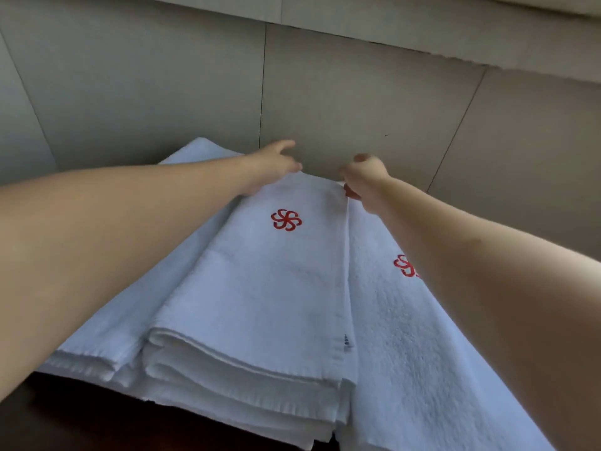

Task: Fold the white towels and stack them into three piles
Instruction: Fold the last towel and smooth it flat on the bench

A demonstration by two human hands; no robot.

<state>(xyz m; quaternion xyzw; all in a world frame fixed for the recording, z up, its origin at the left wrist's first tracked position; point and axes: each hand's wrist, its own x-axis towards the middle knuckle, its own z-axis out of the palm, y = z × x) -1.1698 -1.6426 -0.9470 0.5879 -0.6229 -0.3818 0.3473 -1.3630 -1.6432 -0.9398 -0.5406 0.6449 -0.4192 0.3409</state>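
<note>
Three piles of folded white towels lie side by side on a dark surface. The middle pile [270, 288] has several layers and a red pinwheel logo [286, 219] on top. A lower left pile [130, 307] sits partly under my left forearm. The right pile [406, 336] also bears a red logo, half hidden by my right forearm. My left hand [273, 164] reaches to the far left corner of the middle pile's top towel, fingers extended over its edge. My right hand [364, 180] pinches the far right corner of that towel, fingers curled on the fabric.
A grey padded wall [325, 92] with vertical seams rises directly behind the towels. The dark wooden surface [65, 418] shows at the near left edge below the piles.
</note>
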